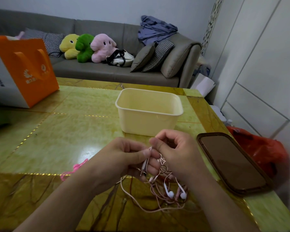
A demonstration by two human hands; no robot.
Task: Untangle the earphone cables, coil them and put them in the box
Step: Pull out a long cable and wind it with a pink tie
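Glossy green table [60,131] (gold-edged), grey sofa [107,71] behind

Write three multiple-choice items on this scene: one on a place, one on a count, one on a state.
1. Where is the box?
A. on the sofa
B. on the table beyond the hands
C. on the floor

2. How many plush toys sit on the sofa?
A. one
B. three
C. five

3. What state are the pale pink earphone cables in?
A. tangled
B. coiled
C. boxed

Answers:
1 B, it stands on the green table.
2 B, yellow, green, pink.
3 A, left hand and right hand pinch a loose knot.
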